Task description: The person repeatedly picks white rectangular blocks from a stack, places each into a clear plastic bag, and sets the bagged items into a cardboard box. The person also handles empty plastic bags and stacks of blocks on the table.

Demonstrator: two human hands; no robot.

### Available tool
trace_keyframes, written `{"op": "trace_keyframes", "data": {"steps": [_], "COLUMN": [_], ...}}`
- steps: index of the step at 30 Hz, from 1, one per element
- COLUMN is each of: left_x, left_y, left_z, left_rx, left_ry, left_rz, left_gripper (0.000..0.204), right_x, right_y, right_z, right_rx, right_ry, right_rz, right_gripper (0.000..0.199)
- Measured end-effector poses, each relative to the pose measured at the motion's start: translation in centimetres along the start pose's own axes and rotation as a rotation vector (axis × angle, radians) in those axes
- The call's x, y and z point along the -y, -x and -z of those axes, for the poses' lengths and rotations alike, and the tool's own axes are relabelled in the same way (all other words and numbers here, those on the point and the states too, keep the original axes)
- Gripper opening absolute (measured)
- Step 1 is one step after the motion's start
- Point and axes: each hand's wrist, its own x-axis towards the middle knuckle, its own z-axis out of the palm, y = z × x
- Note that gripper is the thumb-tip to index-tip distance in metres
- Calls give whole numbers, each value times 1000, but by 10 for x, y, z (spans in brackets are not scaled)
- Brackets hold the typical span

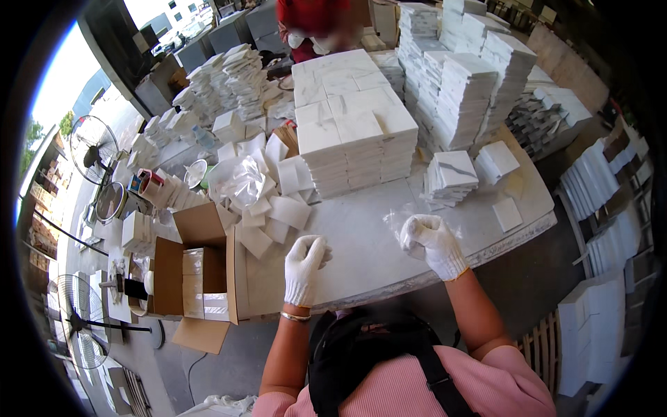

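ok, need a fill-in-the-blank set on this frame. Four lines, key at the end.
1. Clear plastic shows beside the curled fingers of the ____ hand.
2. Both gloves are ____ in colour.
3. The carton stands to the ____ of the left hand.
4. The wearer's shirt is ____ in colour.

Missing words: right; white; left; pink.

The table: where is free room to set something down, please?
The widest bare patch of table lies between the left hand and right hand, before the big tile block. A smaller one lies between the right hand and the single tile. The left side is crowded with white sheets and the open box.
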Motion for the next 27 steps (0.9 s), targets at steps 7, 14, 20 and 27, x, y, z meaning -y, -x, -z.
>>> {"op": "trace_keyframes", "data": {"steps": [7, 14, 20, 27], "left_x": [-25, -21, -26, -39], "left_y": [33, 32, 31, 33], "left_z": [-10, -28, -40, -54], "left_rx": [69, 247, 368, 440], "left_ry": [-96, -114, -238, -375], "left_rz": [-188, -194, -301, -331], "left_gripper": [17, 21, 29, 31], "right_x": [-1, -9, -9, -22], "right_y": [-3, -4, 6, 13], "right_z": [-17, -20, -27, -25], "right_rx": [-65, 55, 9, -44], "right_ry": [72, 151, 27, 116], "right_rz": [-59, -14, -66, -46], "right_gripper": [12, 24, 49, 67]}}
